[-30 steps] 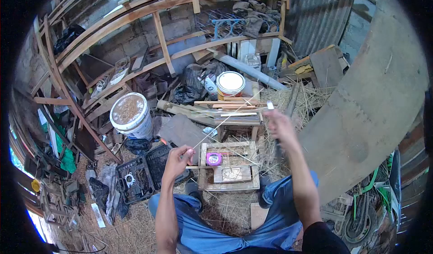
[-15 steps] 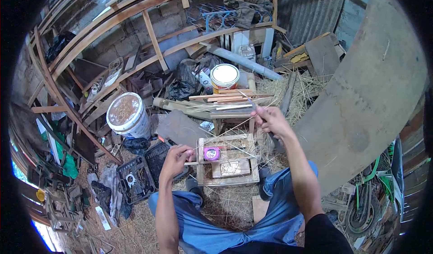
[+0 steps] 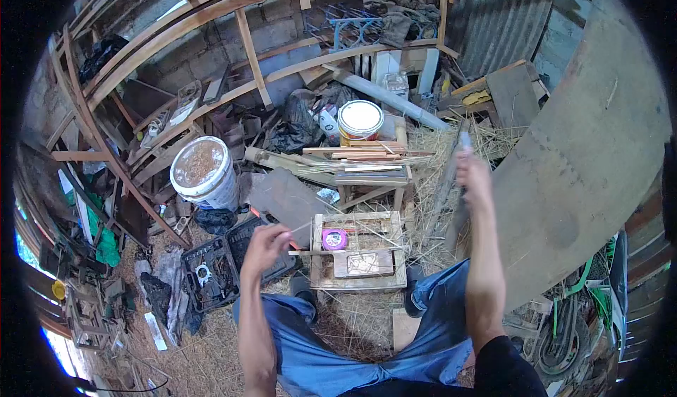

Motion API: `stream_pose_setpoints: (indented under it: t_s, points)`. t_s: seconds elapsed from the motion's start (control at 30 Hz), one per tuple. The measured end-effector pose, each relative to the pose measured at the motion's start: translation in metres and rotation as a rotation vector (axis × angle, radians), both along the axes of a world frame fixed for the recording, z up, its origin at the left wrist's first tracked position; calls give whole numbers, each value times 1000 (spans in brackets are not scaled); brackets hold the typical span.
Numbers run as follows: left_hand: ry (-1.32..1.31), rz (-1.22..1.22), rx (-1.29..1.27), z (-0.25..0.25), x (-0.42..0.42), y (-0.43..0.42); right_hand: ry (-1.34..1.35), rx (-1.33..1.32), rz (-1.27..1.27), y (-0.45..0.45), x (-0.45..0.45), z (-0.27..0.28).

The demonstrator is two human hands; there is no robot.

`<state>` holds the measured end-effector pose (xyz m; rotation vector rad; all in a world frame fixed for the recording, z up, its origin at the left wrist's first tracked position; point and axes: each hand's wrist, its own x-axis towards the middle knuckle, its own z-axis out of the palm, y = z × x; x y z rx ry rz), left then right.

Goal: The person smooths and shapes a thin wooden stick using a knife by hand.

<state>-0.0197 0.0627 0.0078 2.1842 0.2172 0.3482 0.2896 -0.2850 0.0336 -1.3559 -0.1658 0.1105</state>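
My left hand (image 3: pixel 265 247) is closed, and a thin wooden stick (image 3: pixel 302 226) pokes out from its fingertips toward the low wooden frame (image 3: pixel 317 273). On that frame sit a pink tape measure (image 3: pixel 335 240) and a wooden block (image 3: pixel 363 264) with a pale rectangular mark. Raised to the right, my right hand (image 3: pixel 474 178) is wrapped round a knife; the pale blade (image 3: pixel 465 140) points away from me, slightly blurred. Most of the knife's handle is hidden by the fingers. Several thin strips lie across the frame.
Beyond the frame, a small bench (image 3: pixel 370 178) bears several wood strips (image 3: pixel 367 154). A lidded paint bucket (image 3: pixel 360 119) stands behind it, with a larger bucket (image 3: pixel 204 175) to the left. An open black tool case (image 3: pixel 211 273) lies left; a large board (image 3: pixel 564 157) leans right.
My right hand has swung up and rightward with the knife, away from the frame. My left hand has moved slightly left, and its stick now points up and right.
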Motion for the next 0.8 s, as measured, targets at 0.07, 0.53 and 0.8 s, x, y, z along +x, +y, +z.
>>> stream_pose_setpoints:
  t_s: [0.07, 0.53, 0.8]
  points:
    - [-34, 60, -122, -14, -13, 14, 65, 146, -5, -34, 19, 1]
    - [-23, -18, -18, -7, 16, -10, -18, -38, 250, 41, -48, 15]
    - [60, 13, -13, 5, 24, -63, 16, 80, 188, 61, -55, 0]
